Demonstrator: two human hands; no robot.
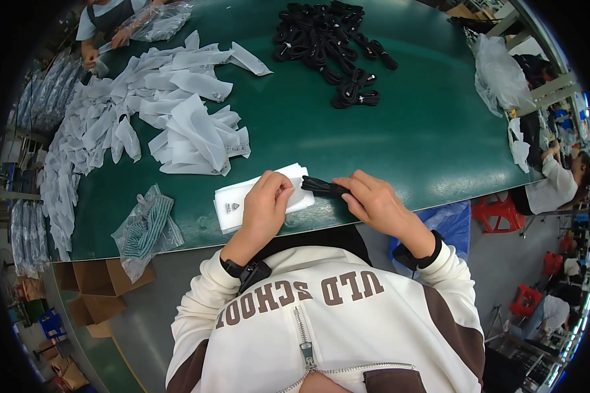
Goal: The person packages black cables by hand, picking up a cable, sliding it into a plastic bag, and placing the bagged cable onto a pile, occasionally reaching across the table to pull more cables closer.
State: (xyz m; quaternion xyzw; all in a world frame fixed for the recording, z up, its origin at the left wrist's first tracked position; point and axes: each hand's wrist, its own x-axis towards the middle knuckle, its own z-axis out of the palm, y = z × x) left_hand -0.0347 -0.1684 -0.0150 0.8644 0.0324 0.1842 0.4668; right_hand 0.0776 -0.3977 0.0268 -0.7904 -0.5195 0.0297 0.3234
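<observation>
Green work table point(400, 137), the person seated at its near edge, both forearms coming up from below in cream sleeves.

Left hand point(267, 200): fingers curled down, pressing on a small stack of flat white bags point(242, 200) that lies at the table's near edge. Thumb and forefinger seem to pinch the mouth of the top bag, though the knuckles hide the exact grip.

Right hand point(373, 200): fingers closed together in a pinch on one end of a bundled black cable point(322, 187). The cable lies level between the two hands, its free end touching the right edge of the white stack, just beside the left fingertips.

Black band on each wrist.

Farther up the table, centre: a heap of coiled black cables point(331, 46), well apart from the hands. To the left: a wide loose pile of white bags point(177, 111), spilling down along the table's left rim. Near the front left corner: a clear bag with striped contents point(144, 229), lying flat.

Far left corner: another person's hands point(105, 49) among clear wrappers. Right side, beyond the table edge: a seated person in white point(557, 183), red stools point(498, 213) on the floor. Crumpled clear plastic point(498, 72) at the table's right rim. Open cardboard boxes point(101, 281) under the front left corner.
</observation>
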